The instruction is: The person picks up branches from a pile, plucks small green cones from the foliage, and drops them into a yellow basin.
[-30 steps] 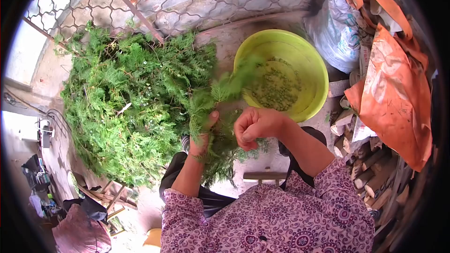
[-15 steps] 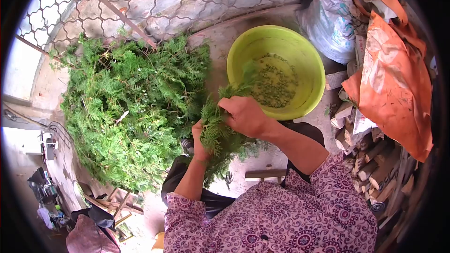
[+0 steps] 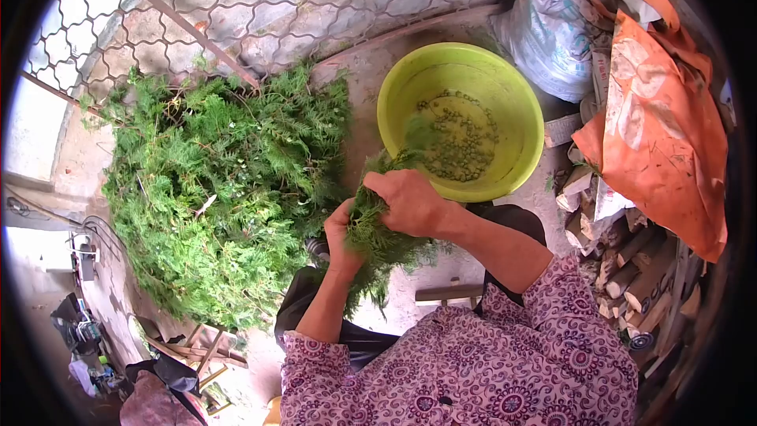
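Note:
A leafy green branch [image 3: 386, 248] hangs between my two hands, over my lap. My left hand [image 3: 343, 238] is closed around its left side. Just above and to the right, my right hand [image 3: 410, 201] has its fingers closed on the foliage, and the tip of the sprig reaches over the basin's near left rim. The yellow-green basin [image 3: 516, 138] holds many small round green cones [image 3: 465, 154] on its bottom. To the left lies a large heap of green branches [image 3: 213, 197].
Wire mesh [image 3: 315, 8] stands behind the heap. At the right are a white sack [image 3: 548, 39], an orange bag [image 3: 658, 142] and stacked firewood [image 3: 639, 276]. A small wooden piece [image 3: 448, 293] lies near my lap, and a draped chair [image 3: 158, 398] stands lower left.
My left hand has moved slightly up and right, closer to my right hand. My right hand has shifted slightly left and down. Both still hold the branch.

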A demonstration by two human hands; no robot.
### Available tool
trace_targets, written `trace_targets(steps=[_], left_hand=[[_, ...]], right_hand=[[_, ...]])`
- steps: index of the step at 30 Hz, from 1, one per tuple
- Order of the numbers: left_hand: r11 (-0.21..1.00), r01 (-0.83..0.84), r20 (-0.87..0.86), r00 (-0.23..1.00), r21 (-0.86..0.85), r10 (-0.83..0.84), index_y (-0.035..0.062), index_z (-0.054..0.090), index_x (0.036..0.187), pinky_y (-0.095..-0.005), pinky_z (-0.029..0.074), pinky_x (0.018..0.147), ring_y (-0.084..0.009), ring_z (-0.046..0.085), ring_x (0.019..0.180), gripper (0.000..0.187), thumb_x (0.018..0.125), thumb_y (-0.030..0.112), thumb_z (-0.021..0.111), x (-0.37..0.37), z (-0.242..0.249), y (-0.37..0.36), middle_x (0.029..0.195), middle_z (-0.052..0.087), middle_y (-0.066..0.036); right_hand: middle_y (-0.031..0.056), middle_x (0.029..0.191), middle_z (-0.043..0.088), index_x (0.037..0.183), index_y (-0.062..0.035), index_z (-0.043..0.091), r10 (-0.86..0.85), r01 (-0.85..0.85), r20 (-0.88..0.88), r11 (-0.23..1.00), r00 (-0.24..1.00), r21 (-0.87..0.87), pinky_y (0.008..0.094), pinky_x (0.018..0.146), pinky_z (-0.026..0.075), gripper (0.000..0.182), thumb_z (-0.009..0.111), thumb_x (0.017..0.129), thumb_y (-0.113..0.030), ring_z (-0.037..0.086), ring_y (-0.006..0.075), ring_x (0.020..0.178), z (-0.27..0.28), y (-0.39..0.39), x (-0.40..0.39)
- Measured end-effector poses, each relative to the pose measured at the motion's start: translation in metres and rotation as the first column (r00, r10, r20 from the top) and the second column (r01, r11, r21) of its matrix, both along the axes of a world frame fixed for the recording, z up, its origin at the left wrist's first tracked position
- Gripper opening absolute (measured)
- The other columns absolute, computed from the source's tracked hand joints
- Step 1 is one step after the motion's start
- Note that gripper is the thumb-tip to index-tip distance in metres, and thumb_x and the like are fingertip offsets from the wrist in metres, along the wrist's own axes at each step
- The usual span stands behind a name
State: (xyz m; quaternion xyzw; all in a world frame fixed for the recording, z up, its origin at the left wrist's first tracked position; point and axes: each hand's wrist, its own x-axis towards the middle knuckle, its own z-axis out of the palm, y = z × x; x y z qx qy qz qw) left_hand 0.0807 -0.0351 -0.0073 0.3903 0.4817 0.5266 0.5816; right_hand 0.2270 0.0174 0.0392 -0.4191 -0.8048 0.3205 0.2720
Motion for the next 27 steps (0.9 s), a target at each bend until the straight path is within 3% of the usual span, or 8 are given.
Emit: trace_targets(steps=[10,13,15,19,22,23,24,27], left_hand=[[0.997,0.026,-0.024,0.999,-0.075,-0.028,0.0003,0.061,0.088,-0.0189,0.043,0.063,-0.004,0.049,0.07,0.017,0.073,-0.006,0.058,-0.001,-0.001,0.002,0.08,0.057,0.003],[0.998,0.023,-0.091,0.995,-0.055,-0.028,-0.0001,0.061,0.088,-0.0189,0.042,0.063,-0.0038,0.049,0.07,0.017,0.073,-0.006,0.058,0.0,0.001,0.003,0.079,0.057,0.004],[0.999,-0.026,-0.137,0.99,-0.027,0.022,0.0004,0.061,0.087,-0.019,0.042,0.063,-0.0037,0.048,0.07,0.016,0.072,-0.006,0.058,0.003,0.005,0.004,0.078,0.056,0.005],[0.997,0.002,-0.283,0.959,0.073,0.019,0.0007,0.061,0.086,-0.0193,0.041,0.063,-0.0039,0.048,0.07,0.016,0.072,-0.006,0.058,0.008,0.003,0.005,0.078,0.056,0.005],[0.996,-0.06,-0.083,0.995,-0.065,0.055,0.001,0.061,0.085,-0.0192,0.041,0.063,-0.0042,0.047,0.07,0.013,0.074,-0.005,0.056,0.009,-0.001,0.007,0.078,0.055,0.005],[0.996,-0.064,-0.035,0.997,-0.058,0.062,0.0011,0.06,0.087,-0.0198,0.041,0.062,-0.0048,0.048,0.069,0.015,0.075,-0.005,0.055,0.005,-0.011,0.007,0.077,0.056,0.004],[0.996,-0.069,0.012,0.997,-0.051,0.07,0.0012,0.06,0.088,-0.0204,0.042,0.061,-0.0055,0.05,0.068,0.016,0.075,-0.006,0.054,0.003,-0.019,0.008,0.077,0.056,0.003],[0.979,-0.135,0.228,0.959,-0.151,0.167,0.0021,0.059,0.09,-0.0217,0.042,0.058,-0.007,0.052,0.067,0.017,0.077,-0.005,0.051,0.007,0.016,0.012,0.077,0.057,0.002]], right_hand=[[0.0187,0.067,0.054,0.076,-0.0048,0.048,-0.027,0.026,0.118,1.0,0.993,0.01,0.0439,0.057,0.042,0.018,0.061,0.065,-0.012,0.054,0.0384,0.068,-0.007,-0.002,0.0],[0.0179,0.068,0.055,0.076,-0.0043,0.049,-0.022,0.021,0.094,1.0,0.995,0.013,0.0409,0.057,0.043,0.016,0.06,0.066,-0.011,0.055,0.0362,0.066,-0.007,0.0,0.001],[0.0164,0.068,0.056,0.079,-0.0042,0.052,0.011,-0.023,-0.105,0.993,0.994,-0.114,0.0367,0.056,0.043,0.016,0.059,0.066,-0.011,0.055,0.0336,0.063,-0.009,0.005,0.004],[0.0158,0.066,0.056,0.082,-0.0039,0.054,-0.019,-0.002,-0.121,0.985,0.992,-0.174,0.0343,0.056,0.042,0.017,0.059,0.067,-0.011,0.054,0.031,0.06,-0.003,0.004,0.006],[0.0115,0.063,0.057,0.083,-0.0041,0.056,-0.025,0.001,-0.164,0.989,0.986,-0.147,0.0302,0.053,0.042,0.016,0.059,0.07,-0.013,0.056,0.0221,0.056,-0.001,0.004,0.009],[0.0079,0.063,0.057,0.082,-0.0038,0.056,0.055,-0.175,-0.267,0.875,0.962,-0.451,0.0269,0.052,0.042,0.014,0.058,0.072,-0.013,0.055,0.0163,0.055,0.009,0.007,0.012],[0.0042,0.063,0.058,0.082,-0.0035,0.056,0.094,-0.353,-0.388,0.644,0.917,-0.679,0.0236,0.051,0.042,0.012,0.057,0.073,-0.012,0.054,0.0106,0.055,0.018,0.01,0.016],[0.0005,0.066,0.057,0.083,-0.0028,0.057,-0.042,-0.393,-0.55,0.655,0.834,-0.645,0.0187,0.05,0.041,0.01,0.055,0.076,-0.01,0.051,0.0049,0.055,0.036,0.021,0.034]])
